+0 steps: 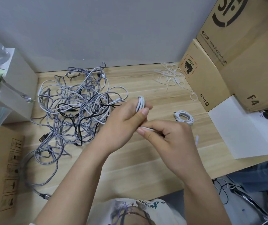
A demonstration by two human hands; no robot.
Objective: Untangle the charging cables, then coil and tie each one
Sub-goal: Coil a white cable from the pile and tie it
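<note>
Coiling mid-wrap: left hand [126, 114] gripped the white cable coil [140, 103], fingers curled through the loops, coil standing roughly upright above the wooden table [146, 159]. Right hand [167, 135] pinched the free tail [144, 128] just below the coil, so the next wrap likely ran up and over. One finished white coil [184, 116] lay to the right; tangled cable pile [74, 108] sat left; cable ties [170, 75] lay far right.

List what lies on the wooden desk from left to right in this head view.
Tangled heap of grey, white and black cables → left hand holding a white cable coil → coiled white cable lying on the desk → brown cardboard boxes.
</note>
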